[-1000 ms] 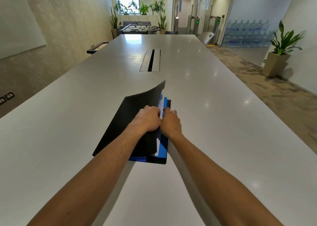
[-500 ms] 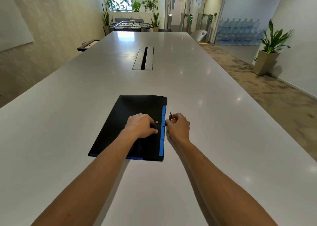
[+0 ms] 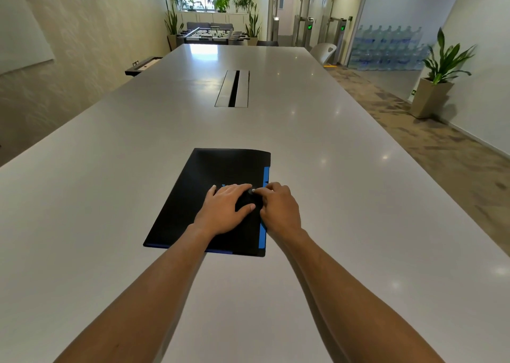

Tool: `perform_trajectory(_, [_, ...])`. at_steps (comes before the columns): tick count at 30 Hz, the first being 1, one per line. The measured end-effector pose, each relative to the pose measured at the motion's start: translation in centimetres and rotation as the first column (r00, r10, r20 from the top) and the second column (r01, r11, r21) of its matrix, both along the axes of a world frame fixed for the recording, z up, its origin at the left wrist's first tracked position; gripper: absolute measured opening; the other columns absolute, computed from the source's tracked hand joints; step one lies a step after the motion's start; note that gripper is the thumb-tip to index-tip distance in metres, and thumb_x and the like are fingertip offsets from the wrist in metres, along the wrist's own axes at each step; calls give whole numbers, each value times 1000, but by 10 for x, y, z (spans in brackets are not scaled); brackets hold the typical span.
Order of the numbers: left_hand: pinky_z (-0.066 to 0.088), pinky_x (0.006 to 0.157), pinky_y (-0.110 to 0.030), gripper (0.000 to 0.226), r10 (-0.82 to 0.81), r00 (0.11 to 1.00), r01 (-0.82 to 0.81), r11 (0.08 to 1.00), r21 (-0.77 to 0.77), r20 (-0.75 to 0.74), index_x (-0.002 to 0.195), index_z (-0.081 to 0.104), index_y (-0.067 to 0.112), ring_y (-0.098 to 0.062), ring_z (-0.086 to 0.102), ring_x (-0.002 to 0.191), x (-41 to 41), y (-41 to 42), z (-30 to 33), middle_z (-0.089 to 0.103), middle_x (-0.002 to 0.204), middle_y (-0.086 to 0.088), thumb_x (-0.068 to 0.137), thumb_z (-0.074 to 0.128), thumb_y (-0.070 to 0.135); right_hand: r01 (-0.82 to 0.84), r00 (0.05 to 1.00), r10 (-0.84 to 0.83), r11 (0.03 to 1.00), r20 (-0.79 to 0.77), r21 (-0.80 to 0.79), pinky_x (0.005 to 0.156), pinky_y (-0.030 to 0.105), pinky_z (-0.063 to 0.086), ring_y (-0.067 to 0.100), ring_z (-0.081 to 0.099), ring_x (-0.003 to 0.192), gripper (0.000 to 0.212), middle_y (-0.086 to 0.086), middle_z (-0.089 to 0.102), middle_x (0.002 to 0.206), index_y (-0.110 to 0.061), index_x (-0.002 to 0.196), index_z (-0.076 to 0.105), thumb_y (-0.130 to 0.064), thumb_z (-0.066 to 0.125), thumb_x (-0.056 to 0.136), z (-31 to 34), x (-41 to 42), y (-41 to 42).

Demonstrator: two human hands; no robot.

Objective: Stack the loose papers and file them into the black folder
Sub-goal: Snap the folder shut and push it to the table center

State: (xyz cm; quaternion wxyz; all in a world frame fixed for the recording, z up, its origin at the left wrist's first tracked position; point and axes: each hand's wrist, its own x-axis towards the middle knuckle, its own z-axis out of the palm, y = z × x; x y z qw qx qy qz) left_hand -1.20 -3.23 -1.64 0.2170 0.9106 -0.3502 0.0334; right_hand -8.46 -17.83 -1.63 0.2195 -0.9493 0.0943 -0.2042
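Observation:
The black folder (image 3: 215,169) lies closed and flat on the white table (image 3: 345,175), right in front of me. A blue strip (image 3: 266,175) shows along its right edge. No loose papers are in sight. My left hand (image 3: 223,209) rests palm down on the cover, fingers spread. My right hand (image 3: 279,205) sits at the folder's right edge, its fingertips pinched on the black clasp tab (image 3: 252,194), which is folded over onto the cover beside my left fingertips.
A metal cable hatch (image 3: 233,88) is set into the table further out. A potted plant (image 3: 438,81) stands on the floor at the right, a white chair (image 3: 324,52) at the far right edge, and a foosball table (image 3: 212,35) beyond the far end.
The raised front cover came down flat onto the folder. My left hand spread out on it, and my right hand brought the clasp tab from the edge over onto the cover.

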Motion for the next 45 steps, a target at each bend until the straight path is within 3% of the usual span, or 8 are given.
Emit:
perform_trajectory(5, [4, 117, -56, 60, -7, 1000, 7, 994, 107, -6, 147, 32, 39, -13, 21, 145, 2, -3, -3, 32, 155, 11, 93, 31, 65, 6, 1000, -5, 999, 10, -38, 84, 32, 47, 20, 53, 103, 31, 4, 61, 115, -24, 119, 61, -20, 62, 88, -1, 1, 3])
perform_trajectory(26, [8, 117, -58, 55, -10, 1000, 12, 994, 110, -22, 144, 39, 38, -18, 24, 145, 0, -3, 2, 36, 154, 6, 94, 38, 61, 34, 998, -40, 993, -49, -114, 88, 35, 42, 22, 50, 108, 31, 4, 58, 121, -26, 121, 59, -28, 59, 90, 1, -3, 7])
perform_trajectory(29, [26, 114, -53, 43, 42, 998, -49, 990, -130, -51, 133, 54, 28, -18, 44, 131, -2, 2, 6, 51, 141, 2, 93, 55, 45, 141, 990, -141, 990, -27, 9, 84, 31, 45, 21, 53, 102, 31, 5, 59, 113, -21, 119, 59, -22, 61, 89, 5, -5, 9])
perform_trajectory(32, [43, 101, -49, 31, 238, 970, -240, 914, -327, -48, 119, 63, 22, -15, 56, 111, 0, 15, 16, 61, 123, 1, 90, 62, 35, 249, 968, -239, 955, -78, 161, 71, 24, 45, 15, 54, 87, 28, 4, 63, 104, -17, 117, 58, -21, 58, 89, 12, -8, 9])
perform_trajectory(34, [36, 103, -54, 31, 428, 903, -420, 866, -273, -32, 116, 63, 25, -20, 54, 115, 5, 29, 20, 60, 124, 0, 89, 60, 40, 268, 961, -244, 938, -130, 218, 58, 21, 37, 11, 50, 74, 27, 0, 62, 94, -17, 115, 58, -26, 58, 89, 17, -11, 8])
perform_trajectory(36, [32, 101, -57, 42, 602, 794, -608, 785, -123, -83, 123, 59, 25, -29, 48, 121, 8, 46, 24, 55, 131, -5, 87, 57, 48, 265, 957, -222, 931, -187, 251, 59, 23, 36, 12, 49, 74, 33, -3, 55, 90, -18, 116, 55, -34, 59, 88, 24, -13, 6])
perform_trajectory(40, [38, 95, -53, 64, 671, 724, -668, 740, 81, -161, 137, 43, 19, -37, 49, 118, 8, 62, 29, 50, 130, -15, 85, 55, 55, 245, 954, -145, 882, -264, 402, 69, 28, 43, 17, 59, 87, 41, 0, 60, 100, -19, 117, 52, -42, 62, 85, 34, -12, 11])
perform_trajectory(45, [46, 91, -48, 67, 620, 680, -685, 727, -37, -391, 134, 44, 19, -36, 55, 112, 23, 72, 42, 56, 125, -13, 79, 67, 51, 282, 958, -217, 560, -190, 779, 61, 24, 46, 11, 60, 84, 37, 0, 61, 101, -20, 113, 51, -31, 68, 83, 33, -15, 10])
